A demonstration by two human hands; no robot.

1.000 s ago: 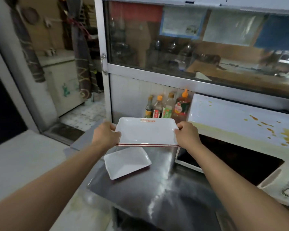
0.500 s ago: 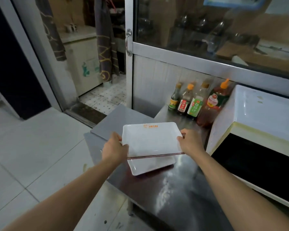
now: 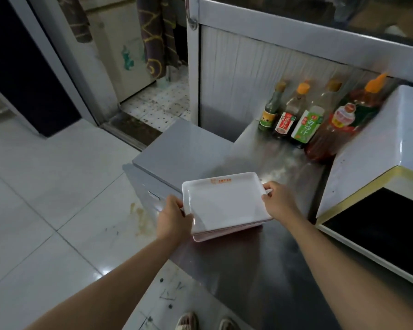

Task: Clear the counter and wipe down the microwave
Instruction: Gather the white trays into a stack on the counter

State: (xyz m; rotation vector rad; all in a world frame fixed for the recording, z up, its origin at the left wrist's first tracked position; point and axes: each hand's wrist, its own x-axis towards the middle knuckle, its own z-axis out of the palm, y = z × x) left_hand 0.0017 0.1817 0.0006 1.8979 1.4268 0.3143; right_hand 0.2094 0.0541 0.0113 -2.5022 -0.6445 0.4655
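A white rectangular tray (image 3: 224,201) with an orange logo lies on top of a second white tray (image 3: 210,235), whose edge shows beneath it, on the steel counter (image 3: 260,270). My left hand (image 3: 174,217) grips the top tray's left edge. My right hand (image 3: 279,203) grips its right edge. The white microwave (image 3: 367,158) stands at the right, its dark door facing me.
Several sauce and oil bottles (image 3: 305,125) stand at the back of the counter against the panel wall. A grey cabinet (image 3: 177,148) adjoins the counter's left end. White tiled floor (image 3: 45,198) lies to the left, with a doorway behind it.
I have lowered the held tray from above the counter down onto the tray lying there. The view has tilted down and left, so less of the microwave top shows.
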